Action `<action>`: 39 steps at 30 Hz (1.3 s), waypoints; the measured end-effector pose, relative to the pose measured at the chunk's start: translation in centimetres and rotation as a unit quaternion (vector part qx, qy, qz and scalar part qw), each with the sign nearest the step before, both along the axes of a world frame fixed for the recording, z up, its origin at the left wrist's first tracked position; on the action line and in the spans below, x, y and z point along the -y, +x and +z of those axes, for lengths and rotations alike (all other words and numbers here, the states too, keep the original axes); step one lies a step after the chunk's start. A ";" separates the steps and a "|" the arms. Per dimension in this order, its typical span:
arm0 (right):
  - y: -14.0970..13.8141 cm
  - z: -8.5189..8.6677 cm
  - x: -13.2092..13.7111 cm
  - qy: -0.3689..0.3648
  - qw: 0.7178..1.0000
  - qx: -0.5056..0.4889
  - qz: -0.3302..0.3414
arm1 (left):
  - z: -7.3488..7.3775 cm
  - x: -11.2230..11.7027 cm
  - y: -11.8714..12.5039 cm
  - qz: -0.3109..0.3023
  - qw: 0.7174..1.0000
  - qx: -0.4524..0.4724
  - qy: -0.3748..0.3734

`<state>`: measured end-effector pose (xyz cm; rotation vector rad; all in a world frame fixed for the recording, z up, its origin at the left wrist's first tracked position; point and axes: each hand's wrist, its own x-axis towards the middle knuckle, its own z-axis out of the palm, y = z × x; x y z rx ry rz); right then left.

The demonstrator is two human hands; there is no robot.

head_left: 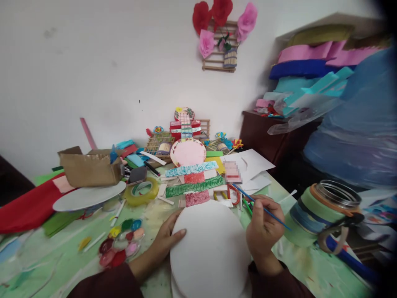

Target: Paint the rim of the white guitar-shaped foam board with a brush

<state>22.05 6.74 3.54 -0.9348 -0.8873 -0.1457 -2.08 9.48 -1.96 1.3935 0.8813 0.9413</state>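
A white round foam board (208, 248) lies on the paint-stained green table (62, 256) right in front of me. My left hand (169, 238) rests on its left edge, thumb on top of the board, holding it still. My right hand (263, 225) is at the board's right edge, fingers closed on a thin blue paintbrush (266, 209) that slants up to the left. A round paint palette (121, 244) with red, pink, green and blue paints sits to the left of my left hand.
Painted strips (194, 186) in blue, red and green lie beyond the board, with a pink disc (187, 152), a yellow tape roll (145, 191) and a cardboard box (91, 167) on a white oval board. A yarn-wrapped jar (322, 211) stands at right. Paper flowers (221, 25) hang on the wall.
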 end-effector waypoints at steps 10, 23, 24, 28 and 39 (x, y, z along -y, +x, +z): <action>0.1 -0.3 -0.2 -0.073 0.995 -0.056 0.029 | -0.8 -0.6 0.3 0.004 0.997 -0.041 0.063; 1.0 -0.7 0.3 -0.078 0.987 -0.111 0.084 | -1.3 0.3 1.0 0.040 0.988 -0.075 0.127; 1.3 -0.8 0.3 -0.078 0.987 -0.115 0.085 | -1.3 0.3 1.1 0.043 0.987 -0.079 0.131; 2.3 -1.4 0.0 -0.078 0.983 -0.135 0.096 | -1.1 0.5 1.3 0.035 0.983 -0.100 0.147; 2.3 -1.3 0.5 -0.076 0.979 -0.158 0.107 | -0.4 0.4 1.1 -0.028 0.971 -0.169 0.167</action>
